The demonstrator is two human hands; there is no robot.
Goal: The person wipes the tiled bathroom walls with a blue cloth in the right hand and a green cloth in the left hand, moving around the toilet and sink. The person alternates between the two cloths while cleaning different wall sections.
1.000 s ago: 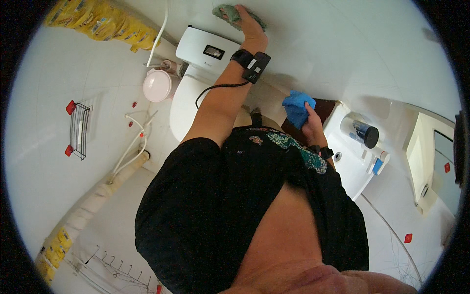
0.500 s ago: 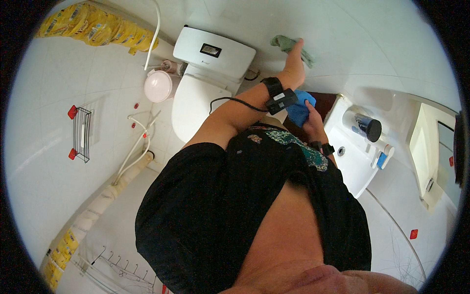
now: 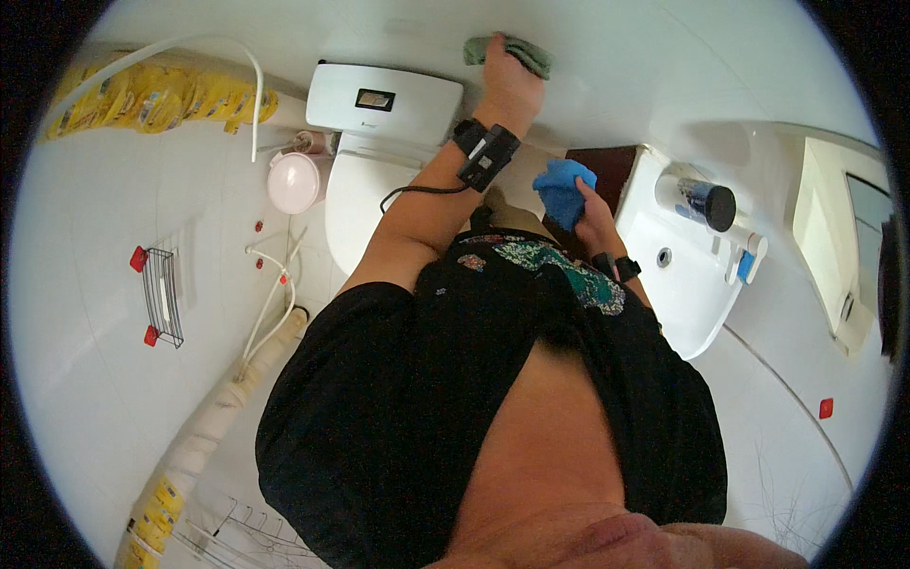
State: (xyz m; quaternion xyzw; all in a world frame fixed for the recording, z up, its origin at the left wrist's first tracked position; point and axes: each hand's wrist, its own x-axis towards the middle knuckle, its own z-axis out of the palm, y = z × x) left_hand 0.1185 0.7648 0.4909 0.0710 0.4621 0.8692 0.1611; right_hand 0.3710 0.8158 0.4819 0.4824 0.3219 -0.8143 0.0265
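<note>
Stretched out to the wall above the toilet, my left hand presses a grey-green cloth against the pale surface. Its fingers are mostly hidden behind the back of the hand and the cloth. Lower down, close to my body and beside the sink, my right hand grips a bunched blue cloth. Each wrist wears a black strap, and the left one carries a small black box with a cable.
The white toilet stands left of my left forearm, with a pink lidded bin beside it. At right is a white sink bearing a black-capped container. A wire rack and yellow-wrapped pipe line the left side.
My left hand has slid the green cloth leftward and upward along the wall. My right hand has shifted slightly left with the blue cloth, and the whole view has turned a little.
</note>
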